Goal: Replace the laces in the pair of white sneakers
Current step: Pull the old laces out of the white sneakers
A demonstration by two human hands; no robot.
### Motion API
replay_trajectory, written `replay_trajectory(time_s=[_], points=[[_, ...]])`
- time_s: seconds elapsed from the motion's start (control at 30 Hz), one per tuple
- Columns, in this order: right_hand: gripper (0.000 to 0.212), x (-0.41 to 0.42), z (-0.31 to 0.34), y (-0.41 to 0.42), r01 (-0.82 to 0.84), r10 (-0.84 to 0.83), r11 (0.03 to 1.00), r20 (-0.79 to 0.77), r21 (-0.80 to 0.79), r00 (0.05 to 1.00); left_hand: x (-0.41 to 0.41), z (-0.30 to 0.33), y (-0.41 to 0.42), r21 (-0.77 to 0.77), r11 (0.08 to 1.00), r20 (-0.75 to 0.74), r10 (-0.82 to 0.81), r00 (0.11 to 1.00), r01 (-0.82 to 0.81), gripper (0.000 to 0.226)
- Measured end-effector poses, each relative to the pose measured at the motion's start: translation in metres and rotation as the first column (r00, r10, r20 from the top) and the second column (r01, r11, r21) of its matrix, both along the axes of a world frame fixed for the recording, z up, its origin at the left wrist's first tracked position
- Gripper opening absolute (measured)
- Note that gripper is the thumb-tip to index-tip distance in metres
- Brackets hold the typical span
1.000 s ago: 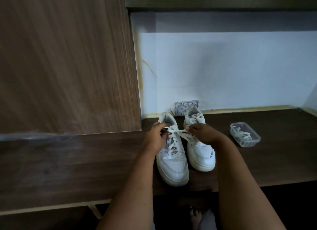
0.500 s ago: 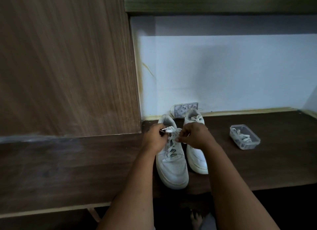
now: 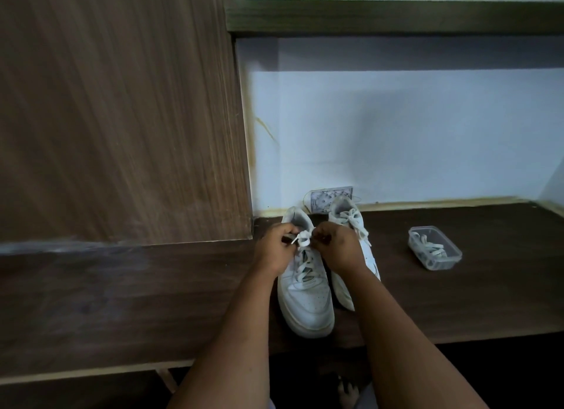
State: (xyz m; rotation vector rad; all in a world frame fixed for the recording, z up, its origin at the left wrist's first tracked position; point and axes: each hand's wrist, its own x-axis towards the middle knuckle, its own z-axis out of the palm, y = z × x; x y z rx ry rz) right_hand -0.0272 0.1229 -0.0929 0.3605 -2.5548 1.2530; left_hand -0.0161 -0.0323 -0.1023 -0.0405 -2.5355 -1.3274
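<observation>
Two white sneakers stand side by side on the dark wooden shelf, toes toward me. The left sneaker (image 3: 306,298) is laced, and its white lace (image 3: 303,238) bunches in a small loop at the top eyelets. My left hand (image 3: 276,248) pinches the lace from the left, with a lace tip poking out beside the fingers. My right hand (image 3: 338,247) pinches it from the right, close against the other hand. The right sneaker (image 3: 351,222) is partly hidden behind my right hand and wrist; its lace is tied in a bow.
A clear plastic box (image 3: 435,251) holding white laces sits on the shelf (image 3: 457,302) to the right. A patterned card (image 3: 331,196) leans on the pale wall behind the shoes. A tall wooden panel (image 3: 122,112) rises on the left. Toes show below the shelf edge.
My hands have come together over the top of the left sneaker, and the lace that was stretched between them is now bunched into a small loop. The view has tilted slightly.
</observation>
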Motion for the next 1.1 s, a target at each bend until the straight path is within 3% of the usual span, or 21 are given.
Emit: replay_trajectory(time_s=[0.1,0.2,0.23,0.3,0.37,0.43,0.47,0.5,0.53,0.6,0.63,0.67,0.73,0.8,0.87,0.93,1.0,1.1], points=[[0.003,0.0,0.005,0.004,0.045,-0.038,0.992,-0.055,0.119,0.998,0.001,0.002,0.001,-0.038,0.999,0.003,-0.004,1.0,0.004,0.021],[0.011,-0.002,0.016,0.018,0.271,-0.222,0.889,-0.169,0.37,0.96,0.001,0.001,-0.003,-0.03,0.999,0.013,0.03,0.999,-0.03,0.018],[0.013,-0.004,0.02,0.028,0.364,-0.31,0.86,-0.201,0.357,0.929,0.0,0.001,-0.005,-0.014,0.999,0.018,0.038,0.999,-0.037,0.018],[0.012,-0.012,0.023,0.055,0.519,-0.479,0.835,-0.223,0.184,0.849,0.0,0.001,-0.007,-0.012,0.999,0.029,0.031,0.999,-0.031,0.018],[0.01,-0.014,0.024,0.073,0.511,-0.504,0.859,-0.144,0.017,0.852,0.002,0.001,-0.004,-0.031,0.999,0.041,0.02,0.999,-0.019,0.018],[0.008,-0.01,0.028,0.071,0.329,-0.331,0.942,0.024,0.06,0.943,0.003,0.003,-0.001,-0.034,0.999,0.048,0.026,0.999,-0.024,0.018],[0.006,-0.004,0.033,0.064,0.156,-0.171,0.983,0.166,0.1,0.971,0.003,0.004,0.0,-0.037,0.999,0.053,0.034,0.998,-0.032,0.017],[0.008,0.004,0.038,0.056,-0.054,0.024,0.995,0.337,0.079,0.941,0.003,0.004,0.0,-0.05,0.998,0.056,0.043,0.997,-0.04,0.015],[0.012,0.011,0.042,0.051,-0.261,0.224,0.965,0.482,0.009,0.847,0.003,0.005,-0.001,-0.07,0.996,0.056,0.05,0.997,-0.046,0.014],[0.019,0.018,0.046,0.044,-0.491,0.449,0.865,0.599,-0.105,0.663,0.003,0.006,-0.001,-0.089,0.995,0.057,0.058,0.997,-0.053,0.015],[0.018,0.018,0.046,0.04,-0.491,0.45,0.866,0.586,-0.101,0.674,0.004,0.007,-0.001,-0.085,0.995,0.056,0.056,0.997,-0.051,0.016],[0.013,0.017,0.044,0.034,-0.407,0.372,0.912,0.523,-0.052,0.767,0.005,0.007,0.0,-0.086,0.995,0.053,0.052,0.997,-0.047,0.016],[0.009,0.009,0.038,0.022,-0.087,0.069,0.992,0.196,0.087,0.978,0.007,0.008,0.001,-0.101,0.994,0.039,0.044,0.998,-0.04,0.016],[0.013,0.0,0.028,0.014,0.06,-0.048,0.982,-0.073,0.177,0.996,0.007,0.007,0.001,-0.084,0.996,0.016,0.029,0.999,-0.028,0.017],[0.02,-0.005,0.017,0.01,-0.05,0.068,0.957,-0.053,0.285,0.996,0.006,0.006,0.0,-0.053,0.998,-0.002,0.023,1.0,-0.023,0.021],[0.011,-0.004,0.012,0.008,-0.126,0.125,0.956,0.023,0.265,0.992,0.006,0.006,0.0,-0.044,0.999,-0.01,0.024,1.0,-0.025,0.024],[0.004,-0.003,0.013,0.009,-0.075,0.073,0.973,0.016,0.22,0.997,0.006,0.005,0.0,-0.052,0.998,-0.011,0.022,1.0,-0.022,0.023],[0.011,-0.004,0.02,0.018,0.16,-0.149,0.974,-0.079,0.158,0.986,0.005,0.005,-0.003,-0.079,0.996,-0.008,0.041,0.999,-0.041,0.019]])
